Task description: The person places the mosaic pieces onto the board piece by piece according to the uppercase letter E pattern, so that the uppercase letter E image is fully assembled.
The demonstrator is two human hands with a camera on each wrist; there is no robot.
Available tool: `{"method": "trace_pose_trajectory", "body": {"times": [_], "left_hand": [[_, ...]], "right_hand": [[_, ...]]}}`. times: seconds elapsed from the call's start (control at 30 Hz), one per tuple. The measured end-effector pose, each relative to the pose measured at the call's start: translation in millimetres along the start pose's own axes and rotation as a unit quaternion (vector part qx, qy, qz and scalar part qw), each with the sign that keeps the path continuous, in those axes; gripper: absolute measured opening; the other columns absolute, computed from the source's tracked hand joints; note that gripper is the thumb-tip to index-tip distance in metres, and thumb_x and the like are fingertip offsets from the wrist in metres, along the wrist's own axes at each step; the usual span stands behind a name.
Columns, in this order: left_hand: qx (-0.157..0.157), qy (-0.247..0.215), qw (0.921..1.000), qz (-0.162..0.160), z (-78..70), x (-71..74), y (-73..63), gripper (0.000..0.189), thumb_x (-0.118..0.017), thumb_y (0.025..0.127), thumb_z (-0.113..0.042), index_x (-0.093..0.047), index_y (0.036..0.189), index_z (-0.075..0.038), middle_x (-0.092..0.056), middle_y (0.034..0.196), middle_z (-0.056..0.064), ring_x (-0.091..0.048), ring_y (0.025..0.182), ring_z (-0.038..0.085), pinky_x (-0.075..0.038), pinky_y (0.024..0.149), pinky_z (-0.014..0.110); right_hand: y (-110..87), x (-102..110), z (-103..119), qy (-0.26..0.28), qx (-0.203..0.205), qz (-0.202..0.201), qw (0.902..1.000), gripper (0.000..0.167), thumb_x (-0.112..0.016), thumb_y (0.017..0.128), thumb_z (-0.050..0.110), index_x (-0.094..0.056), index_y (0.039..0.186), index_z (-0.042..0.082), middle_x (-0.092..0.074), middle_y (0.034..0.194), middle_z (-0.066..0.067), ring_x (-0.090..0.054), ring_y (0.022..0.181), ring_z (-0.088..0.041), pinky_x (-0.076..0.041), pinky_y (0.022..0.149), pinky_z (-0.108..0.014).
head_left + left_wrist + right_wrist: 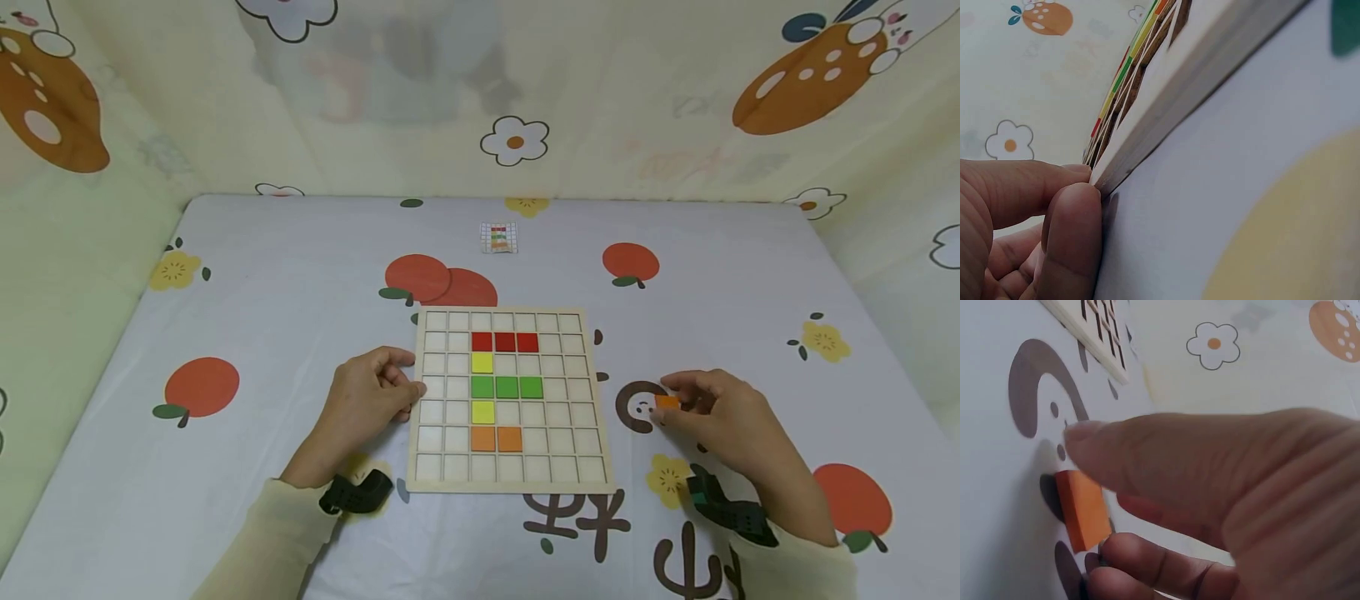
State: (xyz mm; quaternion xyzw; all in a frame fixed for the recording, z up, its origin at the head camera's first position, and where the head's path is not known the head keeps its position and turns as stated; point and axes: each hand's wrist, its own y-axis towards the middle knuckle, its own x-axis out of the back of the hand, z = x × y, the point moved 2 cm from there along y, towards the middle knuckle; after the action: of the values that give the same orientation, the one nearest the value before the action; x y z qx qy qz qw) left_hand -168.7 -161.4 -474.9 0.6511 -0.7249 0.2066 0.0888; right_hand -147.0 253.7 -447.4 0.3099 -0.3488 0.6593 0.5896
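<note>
A square wooden grid board [512,487] lies flat in front of the person. It holds red tiles [505,342] in one row, green tiles [507,387] in another, two yellow tiles [482,412] and two orange tiles [509,439]. At its left edge, the left hand [371,387] holds the frame with thumb and index finger, the other fingers curled beneath. To the board's right, the right hand [723,417] has a loose orange tile [1088,509] between thumb and fingers, low over the cloth. The thumb partly covers that tile in the head view.
Behind the board lies a small card [498,237] printed with a coloured grid pattern. A white cloth [285,292] with fruit and flower prints covers the table. Patterned curtains [420,158] close off the back and sides.
</note>
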Motion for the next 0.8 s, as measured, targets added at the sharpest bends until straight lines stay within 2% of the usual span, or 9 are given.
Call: {"method": "trace_pose_trajectory", "body": {"times": [0.2,0.47,0.63,0.8], "left_hand": [[-0.003,0.008,1.0000,0.001,0.4,0.0,0.1,0.033,-0.078,0.090,-0.004,-0.068,0.121,0.001,-0.064,0.079,0.009,-0.064,0.055,0.016,-0.056,0.056,0.024],[-0.002,0.005,1.0000,0.002,0.6,0.9,0.5,0.035,-0.079,0.089,-0.004,-0.068,0.121,0.002,-0.065,0.079,0.008,-0.064,0.056,0.016,-0.057,0.058,0.024],[-0.001,0.004,1.0000,0.002,0.4,0.7,0.3,0.034,-0.079,0.090,-0.004,-0.068,0.121,0.002,-0.065,0.079,0.008,-0.064,0.056,0.016,-0.057,0.057,0.024],[-0.001,0.004,1.0000,0.002,0.0,0.6,0.1,0.034,-0.078,0.090,-0.004,-0.068,0.121,0.002,-0.064,0.079,0.009,-0.064,0.056,0.016,-0.056,0.057,0.024]], "right_hand": [[0.2,-2.4,-4.5,0.004,-0.036,0.022,0.9991,0.035,-0.085,0.087,0.016,-0.075,0.116,0.000,-0.063,0.096,-0.010,-0.056,0.083,-0.024,-0.049,0.054,-0.026],[0.2,-2.9,-4.4,0.006,-0.060,0.056,0.9966,0.033,-0.084,0.088,0.025,-0.072,0.110,0.003,-0.063,0.093,-0.007,-0.055,0.085,-0.023,-0.047,0.059,-0.026],[-1.3,-5.0,-1.9,0.019,-0.050,0.061,0.9967,0.029,-0.084,0.089,0.027,-0.070,0.104,0.007,-0.063,0.091,-0.005,-0.056,0.083,-0.020,-0.047,0.062,-0.026],[-1.6,-7.4,1.6,0.039,-0.020,0.051,0.9977,0.021,-0.084,0.089,0.018,-0.072,0.103,0.007,-0.063,0.085,-0.005,-0.056,0.076,-0.017,-0.047,0.059,-0.025]]}}
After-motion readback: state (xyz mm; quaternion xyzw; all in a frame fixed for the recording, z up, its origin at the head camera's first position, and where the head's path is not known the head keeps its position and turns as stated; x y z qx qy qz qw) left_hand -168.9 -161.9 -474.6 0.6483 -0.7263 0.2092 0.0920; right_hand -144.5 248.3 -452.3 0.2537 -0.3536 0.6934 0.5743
